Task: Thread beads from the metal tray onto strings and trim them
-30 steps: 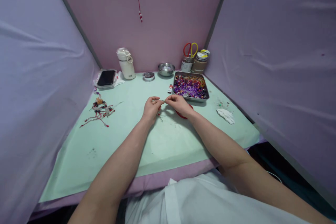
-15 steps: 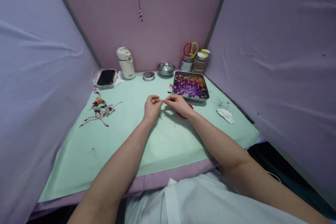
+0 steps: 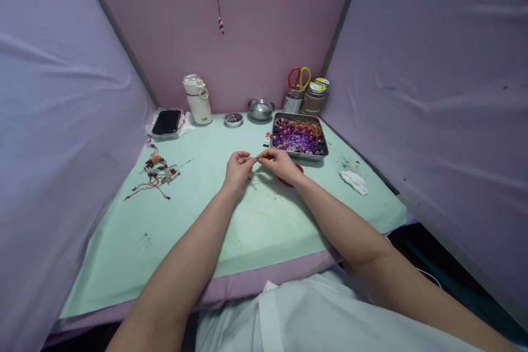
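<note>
My left hand and my right hand meet fingertip to fingertip over the pale green table cover. Each is pinched on something tiny between them, too small to name. Thin cord ends hang below my left fingers. Partly under my right hand lies a round red object. Just behind that hand stands a metal tray of purple and dark beads with tangled threads. A small red and white item lies beside the tray's left edge.
A beaded piece with red cords lies at left, near a black phone-like object. Along the back are a white bottle, a small round container, a metal bowl, scissors and a jar. White gloves lie right.
My left hand has shifted very slightly down and to the left, and the cord ends below it show a little more. My right hand stays nearly still.
</note>
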`<state>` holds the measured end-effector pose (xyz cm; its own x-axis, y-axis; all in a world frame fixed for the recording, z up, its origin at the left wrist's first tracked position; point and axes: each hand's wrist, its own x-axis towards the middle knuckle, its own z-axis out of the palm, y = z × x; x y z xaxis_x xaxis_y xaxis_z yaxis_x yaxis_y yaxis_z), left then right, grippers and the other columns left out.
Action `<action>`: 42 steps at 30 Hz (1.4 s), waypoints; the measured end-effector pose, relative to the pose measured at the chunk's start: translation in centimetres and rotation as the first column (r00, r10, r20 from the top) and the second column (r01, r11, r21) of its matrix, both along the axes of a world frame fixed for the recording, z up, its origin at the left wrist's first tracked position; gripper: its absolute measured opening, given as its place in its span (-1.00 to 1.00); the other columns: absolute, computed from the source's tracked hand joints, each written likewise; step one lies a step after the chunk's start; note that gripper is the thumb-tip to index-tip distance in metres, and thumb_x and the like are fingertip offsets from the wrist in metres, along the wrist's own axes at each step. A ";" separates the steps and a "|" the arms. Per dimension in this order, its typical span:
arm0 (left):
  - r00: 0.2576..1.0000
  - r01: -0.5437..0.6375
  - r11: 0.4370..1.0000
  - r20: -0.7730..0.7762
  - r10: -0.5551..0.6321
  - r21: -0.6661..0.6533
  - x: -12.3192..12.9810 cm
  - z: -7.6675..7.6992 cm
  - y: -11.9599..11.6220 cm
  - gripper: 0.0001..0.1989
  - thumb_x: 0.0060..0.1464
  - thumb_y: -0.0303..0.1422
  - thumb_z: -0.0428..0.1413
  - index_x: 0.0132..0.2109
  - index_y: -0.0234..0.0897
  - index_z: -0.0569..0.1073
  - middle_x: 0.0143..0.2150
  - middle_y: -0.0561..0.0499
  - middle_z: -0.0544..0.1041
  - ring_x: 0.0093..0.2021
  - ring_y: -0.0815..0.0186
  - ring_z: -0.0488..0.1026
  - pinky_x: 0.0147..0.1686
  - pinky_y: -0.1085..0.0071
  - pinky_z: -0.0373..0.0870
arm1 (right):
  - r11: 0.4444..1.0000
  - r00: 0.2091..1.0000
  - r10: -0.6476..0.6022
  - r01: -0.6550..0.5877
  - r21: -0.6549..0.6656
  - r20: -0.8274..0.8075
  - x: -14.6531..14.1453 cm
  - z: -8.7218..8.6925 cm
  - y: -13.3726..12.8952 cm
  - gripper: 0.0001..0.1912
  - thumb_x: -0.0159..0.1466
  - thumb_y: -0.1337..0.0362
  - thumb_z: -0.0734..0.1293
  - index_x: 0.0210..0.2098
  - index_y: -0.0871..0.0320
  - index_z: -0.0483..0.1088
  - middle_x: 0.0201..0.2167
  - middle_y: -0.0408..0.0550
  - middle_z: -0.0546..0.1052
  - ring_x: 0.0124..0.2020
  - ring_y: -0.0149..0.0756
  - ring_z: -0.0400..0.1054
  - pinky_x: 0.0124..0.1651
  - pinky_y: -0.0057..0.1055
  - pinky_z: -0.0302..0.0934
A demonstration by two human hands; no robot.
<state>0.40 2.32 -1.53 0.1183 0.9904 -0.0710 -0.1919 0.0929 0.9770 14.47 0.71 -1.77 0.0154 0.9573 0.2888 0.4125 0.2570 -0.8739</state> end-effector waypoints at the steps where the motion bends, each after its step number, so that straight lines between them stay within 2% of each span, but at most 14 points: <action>1: 1.000 0.001 1.000 -0.004 -0.001 0.002 0.0 0.0 0.0 -0.70 -0.22 -0.44 0.18 -0.28 -0.27 0.28 -0.57 0.17 0.34 -0.61 0.50 0.19 -0.56 0.52 0.06 | 1.000 1.000 0.000 0.000 0.004 0.006 0.0 0.0 0.0 -0.84 0.11 0.21 0.33 -0.40 0.18 0.47 -0.39 -0.07 0.53 -0.31 -0.32 0.36 -0.18 -0.37 0.21; 10: 0.998 0.023 0.999 -0.062 -0.020 0.044 0.1 -0.8 0.2 -0.71 -0.22 -0.43 0.18 -0.28 -0.27 0.30 -0.52 0.15 0.38 -0.58 0.49 0.23 -0.56 0.53 0.10 | 1.000 1.000 -0.028 0.028 -0.001 -0.009 -0.3 0.1 0.0 -0.88 0.06 0.28 0.28 -0.46 0.19 0.43 -0.45 -0.12 0.49 -0.37 -0.36 0.32 -0.23 -0.41 0.17; 15: 0.998 0.036 0.998 -0.051 -0.033 0.049 0.3 -0.6 -0.1 -0.69 -0.22 -0.40 0.21 -0.27 -0.26 0.29 -0.49 0.12 0.41 -0.57 0.48 0.24 -0.55 0.52 0.11 | 0.988 0.993 -0.067 0.053 -0.144 -0.095 -0.6 0.3 -0.3 -0.91 0.00 0.29 0.24 -0.53 0.18 0.34 -0.56 -0.20 0.37 -0.52 -0.44 0.18 -0.41 -0.47 0.07; 19: 0.999 0.039 0.998 0.011 -0.039 0.047 0.2 -0.4 -0.1 -0.67 -0.24 -0.40 0.23 -0.29 -0.26 0.29 -0.50 0.13 0.41 -0.58 0.50 0.23 -0.54 0.52 0.12 | 0.976 0.978 -0.071 0.027 -0.216 -0.198 -0.7 0.5 -0.4 -0.88 0.00 0.24 0.26 -0.55 0.17 0.30 -0.60 -0.24 0.27 -0.56 -0.48 0.08 -0.48 -0.49 -0.01; 26: 0.985 0.051 0.999 0.163 -0.051 0.002 -0.2 -0.2 0.2 -0.63 -0.28 -0.41 0.27 -0.30 -0.27 0.28 -0.51 0.14 0.41 -0.58 0.52 0.24 -0.54 0.53 0.11 | 0.958 0.962 -0.031 -0.049 -0.283 -0.273 -0.6 0.5 -0.4 -0.85 0.03 0.20 0.29 -0.50 0.18 0.36 -0.55 -0.20 0.34 -0.56 -0.50 0.10 -0.51 -0.52 -0.02; 35: 0.974 0.112 0.993 0.205 -0.100 -0.048 -0.2 -0.3 0.2 -0.61 -0.28 -0.39 0.28 -0.27 -0.26 0.29 -0.57 0.19 0.33 -0.61 0.52 0.21 -0.58 0.53 0.08 | 0.945 0.976 0.080 -0.140 -0.296 -0.204 -0.4 0.1 -0.4 -0.86 0.06 0.22 0.28 -0.50 0.18 0.35 -0.61 -0.23 0.31 -0.60 -0.50 0.08 -0.54 -0.52 -0.05; 40: 0.980 0.096 0.994 0.179 -0.084 -0.060 -0.2 -0.4 0.2 -0.62 -0.27 -0.38 0.27 -0.27 -0.25 0.29 -0.57 0.19 0.31 -0.62 0.52 0.21 -0.59 0.54 0.09 | 0.982 0.966 0.010 -0.058 -0.180 -0.258 -0.2 0.4 -0.1 -0.82 0.05 0.20 0.31 -0.38 0.16 0.37 -0.52 -0.21 0.38 -0.50 -0.45 0.18 -0.48 -0.51 0.04; 42: 0.983 0.099 0.994 0.162 -0.090 -0.052 -0.1 -0.4 0.1 -0.62 -0.26 -0.39 0.27 -0.26 -0.25 0.29 -0.59 0.20 0.30 -0.62 0.51 0.21 -0.59 0.54 0.08 | 0.989 0.958 0.023 -0.063 -0.131 -0.286 -0.2 0.5 -0.1 -0.79 0.07 0.17 0.32 -0.35 0.17 0.38 -0.51 -0.20 0.38 -0.49 -0.45 0.18 -0.45 -0.50 0.06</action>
